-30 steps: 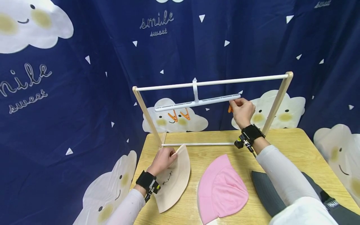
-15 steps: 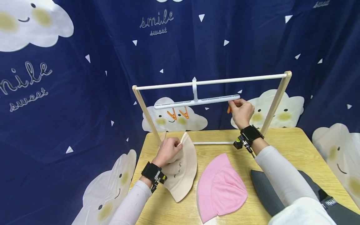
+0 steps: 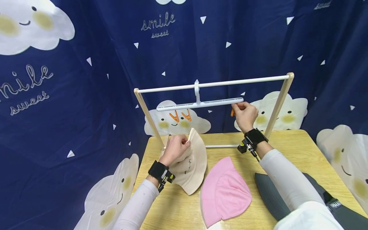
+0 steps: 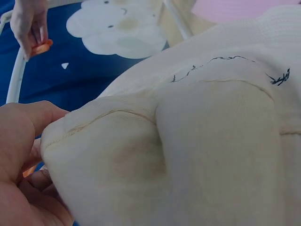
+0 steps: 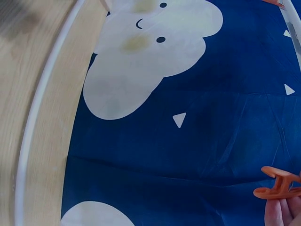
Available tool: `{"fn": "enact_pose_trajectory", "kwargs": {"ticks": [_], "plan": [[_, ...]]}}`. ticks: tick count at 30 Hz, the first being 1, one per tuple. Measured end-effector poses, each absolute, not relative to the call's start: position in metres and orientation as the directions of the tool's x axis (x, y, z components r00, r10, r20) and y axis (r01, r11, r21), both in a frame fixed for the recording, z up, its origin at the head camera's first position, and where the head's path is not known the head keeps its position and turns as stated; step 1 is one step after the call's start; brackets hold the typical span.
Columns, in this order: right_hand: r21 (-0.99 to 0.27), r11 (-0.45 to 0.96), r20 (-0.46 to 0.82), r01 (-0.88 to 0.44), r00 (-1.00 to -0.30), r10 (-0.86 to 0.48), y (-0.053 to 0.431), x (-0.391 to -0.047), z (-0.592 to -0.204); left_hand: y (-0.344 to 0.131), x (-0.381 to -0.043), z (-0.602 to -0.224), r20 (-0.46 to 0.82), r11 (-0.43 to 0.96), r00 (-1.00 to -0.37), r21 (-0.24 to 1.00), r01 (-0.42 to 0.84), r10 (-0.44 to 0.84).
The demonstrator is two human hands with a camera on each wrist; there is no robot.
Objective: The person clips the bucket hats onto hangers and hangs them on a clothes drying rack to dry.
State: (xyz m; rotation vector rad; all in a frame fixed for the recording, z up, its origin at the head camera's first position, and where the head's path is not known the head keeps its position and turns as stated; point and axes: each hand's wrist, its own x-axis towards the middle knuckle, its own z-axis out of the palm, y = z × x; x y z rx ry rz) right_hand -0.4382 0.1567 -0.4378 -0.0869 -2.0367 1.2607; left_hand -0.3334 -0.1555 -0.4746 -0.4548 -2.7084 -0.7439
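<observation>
My left hand [image 3: 176, 147] pinches the brim edge of a beige bucket hat [image 3: 196, 163] and holds it up over the table's back left. In the left wrist view the hat [image 4: 216, 132], with dark stitched lettering on its brim, fills most of the picture beside my thumb. My right hand [image 3: 246, 115] is at the right end of a white hanger [image 3: 198, 104], pinching an orange clip [image 3: 232, 112]. That orange clip [image 5: 280, 183] sits at my fingertips in the right wrist view. Two more orange clips, a left one [image 3: 174, 116] and another [image 3: 187, 115], dangle from the hanger's left half.
The hanger hooks over the white top bar [image 3: 244, 82] of a wooden-legged rack standing on the table [image 3: 227, 139]. A folded pink bucket hat [image 3: 227, 195] lies front centre. Right of it lies a dark grey hat [image 3: 270, 191], partly under my right forearm. A blue curtain [image 3: 247, 38] hangs behind.
My left hand has lifted the beige hat up and to the right, toward the hanger. My right hand stays at the hanger's right end with the clip.
</observation>
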Motion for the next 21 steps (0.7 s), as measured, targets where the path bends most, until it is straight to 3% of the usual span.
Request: {"fn": "enact_pose_trajectory", "kwargs": {"ticks": [21], "plan": [[-0.86,0.414,0.484,-0.298,-0.732,0.479,0.149,-0.434,-0.442,-0.106,-0.355,-0.466,0.41,0.804,-0.902,0.486,0.344,0.138]]}}
